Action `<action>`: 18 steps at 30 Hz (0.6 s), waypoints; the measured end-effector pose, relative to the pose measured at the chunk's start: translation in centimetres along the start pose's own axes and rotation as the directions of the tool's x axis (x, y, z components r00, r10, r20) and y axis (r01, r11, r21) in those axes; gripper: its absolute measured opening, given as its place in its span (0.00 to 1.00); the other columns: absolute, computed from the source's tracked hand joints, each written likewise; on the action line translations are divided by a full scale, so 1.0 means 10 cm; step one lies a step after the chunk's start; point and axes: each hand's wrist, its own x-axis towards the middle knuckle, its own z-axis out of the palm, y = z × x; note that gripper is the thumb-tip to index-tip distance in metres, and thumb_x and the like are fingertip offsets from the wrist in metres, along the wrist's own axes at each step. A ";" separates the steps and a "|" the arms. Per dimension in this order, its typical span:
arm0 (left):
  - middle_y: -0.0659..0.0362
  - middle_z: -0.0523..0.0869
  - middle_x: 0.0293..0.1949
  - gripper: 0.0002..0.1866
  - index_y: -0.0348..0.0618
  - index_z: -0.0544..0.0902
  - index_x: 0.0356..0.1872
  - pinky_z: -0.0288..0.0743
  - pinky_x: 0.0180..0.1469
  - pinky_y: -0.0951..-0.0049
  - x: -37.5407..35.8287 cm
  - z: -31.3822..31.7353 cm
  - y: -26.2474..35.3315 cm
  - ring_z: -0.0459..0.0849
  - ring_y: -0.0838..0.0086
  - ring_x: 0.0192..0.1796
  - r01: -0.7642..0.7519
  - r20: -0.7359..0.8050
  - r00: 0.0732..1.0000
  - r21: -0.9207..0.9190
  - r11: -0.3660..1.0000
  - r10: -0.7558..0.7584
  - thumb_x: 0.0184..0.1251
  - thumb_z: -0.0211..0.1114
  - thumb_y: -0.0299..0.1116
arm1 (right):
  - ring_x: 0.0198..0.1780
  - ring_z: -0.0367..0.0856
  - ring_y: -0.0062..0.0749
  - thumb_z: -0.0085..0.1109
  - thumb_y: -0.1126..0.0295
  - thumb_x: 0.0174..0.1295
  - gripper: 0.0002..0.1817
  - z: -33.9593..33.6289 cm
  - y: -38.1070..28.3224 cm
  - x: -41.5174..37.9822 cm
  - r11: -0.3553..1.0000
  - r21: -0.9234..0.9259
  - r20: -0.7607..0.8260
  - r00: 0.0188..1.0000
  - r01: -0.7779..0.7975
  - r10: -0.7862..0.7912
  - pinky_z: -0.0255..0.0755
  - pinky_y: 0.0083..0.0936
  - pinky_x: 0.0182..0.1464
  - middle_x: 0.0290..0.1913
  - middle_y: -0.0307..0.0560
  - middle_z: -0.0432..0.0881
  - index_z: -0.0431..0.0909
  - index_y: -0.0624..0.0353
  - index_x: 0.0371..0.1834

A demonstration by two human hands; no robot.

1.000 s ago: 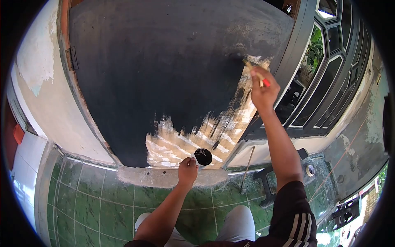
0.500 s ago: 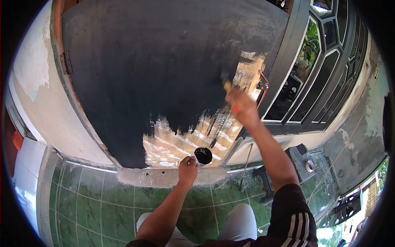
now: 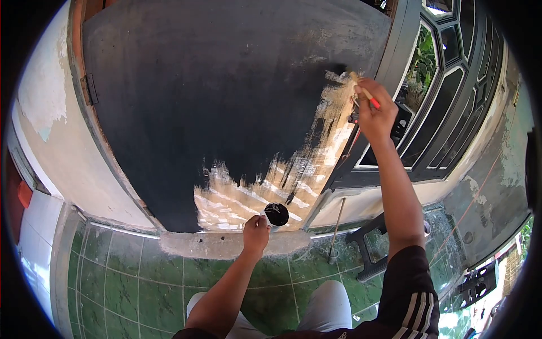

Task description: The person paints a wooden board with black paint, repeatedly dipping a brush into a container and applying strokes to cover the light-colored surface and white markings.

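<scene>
At the right side of the door (image 3: 169,113), high on the pale unpainted strip, the right hand (image 3: 377,113) has its fingers closed round a brush (image 3: 354,77); its dark bristles point up and left toward the door's black area, and its red-tipped handle slants down to the right. Before the door's bottom edge, right of its middle, the left hand (image 3: 256,233) pinches the near side of a cup (image 3: 268,220), fingers drawn tight; black paint (image 3: 277,214) shows inside. Most of the door is black; its lower right part is pale with white streaks, the black ending there in ragged strokes. On the door's left edge sits a hinge (image 3: 90,89); to the door's right is a window (image 3: 415,161); below and right of the door stand a thin stick (image 3: 337,229) and a grey stool (image 3: 366,257); green tiles (image 3: 158,282) lie below it.
</scene>
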 end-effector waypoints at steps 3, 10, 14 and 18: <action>0.55 0.85 0.36 0.15 0.33 0.82 0.45 0.83 0.43 0.73 0.01 0.05 0.04 0.86 0.74 0.37 0.000 0.008 1.000 0.006 1.000 0.000 0.86 0.59 0.38 | 0.43 0.89 0.46 0.67 0.85 0.64 0.08 0.02 -0.01 -0.27 0.959 -0.177 -0.022 0.973 0.222 -0.230 0.84 0.34 0.46 0.46 0.51 0.90 0.87 0.62 0.42; 0.56 0.85 0.35 0.15 0.34 0.82 0.44 0.83 0.42 0.73 -0.05 0.18 0.02 0.86 0.74 0.36 -0.019 0.025 1.000 -0.005 1.000 0.019 0.86 0.60 0.39 | 0.58 0.89 0.44 0.64 0.78 0.62 0.15 0.21 -0.35 -2.08 1.000 -0.013 0.733 0.680 -0.009 0.016 0.86 0.37 0.57 0.53 0.48 0.89 0.88 0.56 0.52; 0.55 0.85 0.35 0.15 0.33 0.82 0.44 0.83 0.41 0.73 -0.06 0.17 -0.04 0.86 0.74 0.36 -0.024 0.032 0.999 0.052 0.998 0.023 0.85 0.60 0.38 | 0.58 0.89 0.51 0.64 0.75 0.68 0.15 0.06 -0.16 -1.40 0.966 -0.042 0.696 0.686 -0.254 0.211 0.83 0.41 0.63 0.60 0.54 0.88 0.88 0.56 0.57; 0.55 0.84 0.34 0.15 0.33 0.82 0.44 0.84 0.41 0.73 -0.08 0.17 -0.02 0.86 0.73 0.36 -0.040 0.015 0.999 0.067 0.997 0.039 0.85 0.60 0.38 | 0.49 0.93 0.44 0.67 0.82 0.66 0.07 -0.09 0.08 -0.21 0.983 0.119 0.258 0.960 -0.143 0.108 0.86 0.36 0.53 0.48 0.52 0.92 0.88 0.62 0.45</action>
